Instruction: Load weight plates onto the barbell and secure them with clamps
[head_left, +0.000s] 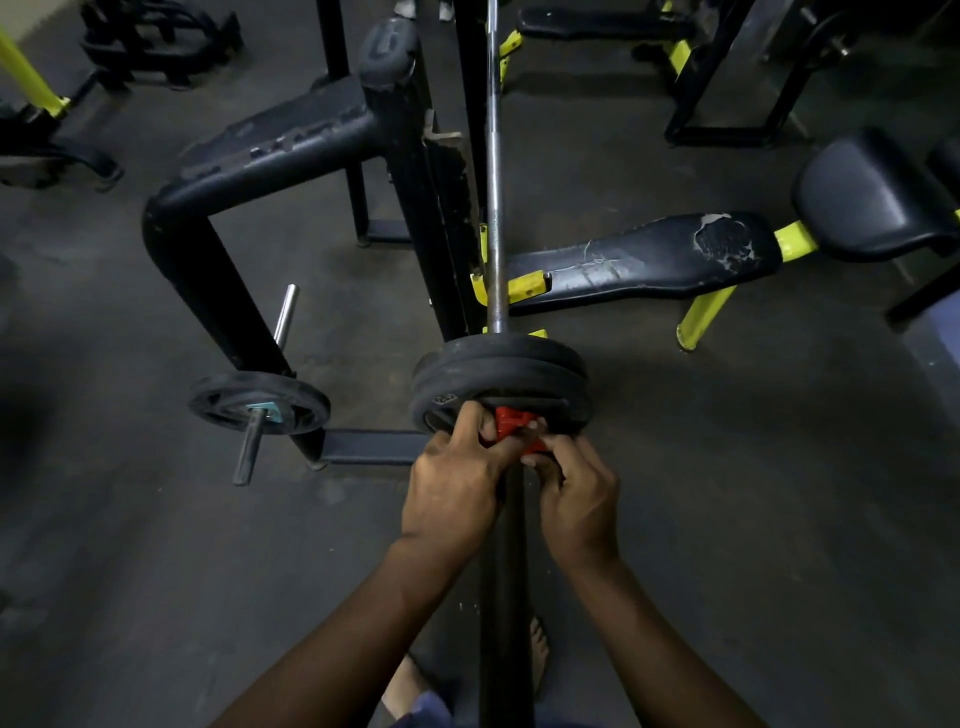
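The barbell (493, 182) runs away from me through the middle of the view, its dark sleeve (506, 571) pointing toward me. Two black weight plates (519, 374) sit side by side on the sleeve. A red clamp (511, 423) is on the sleeve, pressed against the nearer plate. My left hand (457, 483) grips the clamp from the left. My right hand (576, 499) pinches it from the right. Fingers hide most of the clamp.
A black rack frame (270, 156) stands to the left, with another plate (260, 402) on its storage peg and a bare chrome peg (285, 314). A worn black bench (649, 260) with yellow legs lies to the right. My bare feet (537, 649) stand on the dark floor.
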